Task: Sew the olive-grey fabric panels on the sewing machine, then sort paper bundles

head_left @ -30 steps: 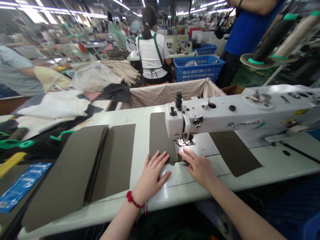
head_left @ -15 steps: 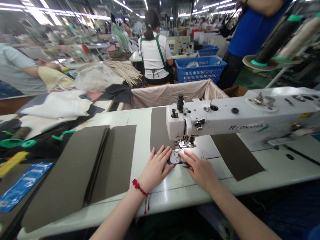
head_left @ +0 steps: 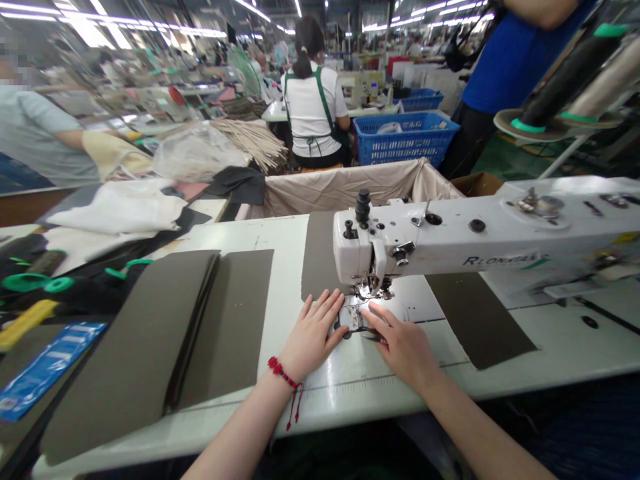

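My left hand point(head_left: 311, 337) lies palm down with fingers stretched out, its tips at the near edge of a dark olive-grey panel point(head_left: 319, 257) left of the presser foot. A red and black bracelet point(head_left: 283, 373) circles that wrist. Under the needle of the white sewing machine point(head_left: 430, 233) is the shiny needle plate point(head_left: 417, 300), with a small open mechanism point(head_left: 355, 317) between my hands. My right hand point(head_left: 407, 350) reaches its index and middle fingers to that mechanism. Dark pointed thread snips point(head_left: 374, 337) stick out beneath its fingers, partly hidden.
Left on the table lies a stack of olive-grey panels point(head_left: 135, 333), near a blue packet point(head_left: 47, 370). Another dark panel point(head_left: 480, 320) lies under the machine arm. Behind are a cloth-lined bin point(head_left: 345, 190), a blue basket point(head_left: 405, 140), and several people at work.
The view shifts slightly, so the machine appears a little further right. Both hands stay at nearly the same place by the needle plate.
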Available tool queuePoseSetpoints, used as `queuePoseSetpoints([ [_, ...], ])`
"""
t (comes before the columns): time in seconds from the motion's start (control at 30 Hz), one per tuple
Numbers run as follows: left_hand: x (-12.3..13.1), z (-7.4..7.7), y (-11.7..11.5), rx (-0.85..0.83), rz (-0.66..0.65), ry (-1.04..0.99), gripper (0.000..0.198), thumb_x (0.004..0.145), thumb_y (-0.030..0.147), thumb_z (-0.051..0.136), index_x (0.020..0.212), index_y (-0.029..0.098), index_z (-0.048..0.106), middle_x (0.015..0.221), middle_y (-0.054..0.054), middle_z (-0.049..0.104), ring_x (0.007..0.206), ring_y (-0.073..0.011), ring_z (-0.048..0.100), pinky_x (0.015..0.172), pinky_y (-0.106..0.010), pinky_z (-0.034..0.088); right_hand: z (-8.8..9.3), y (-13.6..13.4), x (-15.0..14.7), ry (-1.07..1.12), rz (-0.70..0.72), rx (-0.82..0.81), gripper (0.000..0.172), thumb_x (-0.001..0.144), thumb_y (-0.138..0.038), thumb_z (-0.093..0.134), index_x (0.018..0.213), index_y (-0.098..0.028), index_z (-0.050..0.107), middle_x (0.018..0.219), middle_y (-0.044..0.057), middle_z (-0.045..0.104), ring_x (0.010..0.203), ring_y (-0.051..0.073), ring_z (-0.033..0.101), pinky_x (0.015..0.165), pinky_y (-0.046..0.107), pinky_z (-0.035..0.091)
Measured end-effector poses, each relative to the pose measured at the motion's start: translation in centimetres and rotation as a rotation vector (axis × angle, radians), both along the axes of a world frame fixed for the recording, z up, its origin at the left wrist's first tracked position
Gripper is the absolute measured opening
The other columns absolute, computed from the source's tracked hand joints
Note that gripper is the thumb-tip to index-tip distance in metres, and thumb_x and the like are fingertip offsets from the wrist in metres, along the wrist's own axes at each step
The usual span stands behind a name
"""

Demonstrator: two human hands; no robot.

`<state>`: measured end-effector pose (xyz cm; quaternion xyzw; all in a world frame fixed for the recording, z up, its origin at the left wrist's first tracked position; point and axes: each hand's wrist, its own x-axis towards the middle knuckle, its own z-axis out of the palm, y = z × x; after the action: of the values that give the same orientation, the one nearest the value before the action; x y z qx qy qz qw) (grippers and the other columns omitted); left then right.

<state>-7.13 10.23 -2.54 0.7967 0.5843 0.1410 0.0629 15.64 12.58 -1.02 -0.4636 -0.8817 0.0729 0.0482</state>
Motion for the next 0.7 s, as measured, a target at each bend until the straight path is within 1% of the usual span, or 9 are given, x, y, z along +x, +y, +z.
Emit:
queuePoseSetpoints([
  [0.17,0.04,0.01,-0.05,0.012,0.004,-0.011,0.061,0.096,0.046,0.042,0.152,0.030,0.022,0.156,-0.004,0.032,0.145,-0.0241,0.025,0.119,-0.050,0.020,-0.04,0.00,0.01,0.011,-0.004,-0.010,0.060,0.088,-0.018,0.049,0.145,-0.034,0.038,0.153,0.001,0.038,0.091,0.020,0.066,0.075,0.035,0.053],
  [0.33,0.08,0.01,-0.05,0.012,0.016,-0.030,0.063,0.096,0.046,0.042,0.152,0.029,0.019,0.157,-0.004,0.029,0.147,-0.0250,0.018,0.120,-0.053,0.016,0.00,0.05,0.05,0.036,-0.008,-0.022,0.063,0.086,-0.014,0.048,0.145,-0.033,0.037,0.153,0.000,0.038,0.095,0.020,0.066,0.078,0.035,0.052],
  [0.5,0.06,-0.02,0.04,0.007,0.027,-0.033,0.067,0.096,0.047,0.041,0.153,0.025,0.015,0.159,-0.006,0.024,0.148,-0.0254,0.013,0.120,-0.052,0.015,-0.07,0.15,0.08,0.062,-0.009,-0.029,0.061,0.087,-0.015,0.048,0.145,-0.033,0.037,0.152,-0.001,0.039,0.093,0.019,0.066,0.077,0.035,0.052],
  [0.7,0.09,-0.49,0.10,0.049,0.031,-0.007,0.072,0.095,0.049,0.041,0.154,0.018,0.012,0.160,-0.012,0.019,0.148,-0.0274,0.010,0.119,-0.053,0.016,-0.02,0.09,0.09,0.065,-0.013,-0.034,0.056,0.090,-0.020,0.047,0.144,-0.030,0.039,0.151,0.002,0.040,0.098,0.021,0.065,0.079,0.035,0.052],
])
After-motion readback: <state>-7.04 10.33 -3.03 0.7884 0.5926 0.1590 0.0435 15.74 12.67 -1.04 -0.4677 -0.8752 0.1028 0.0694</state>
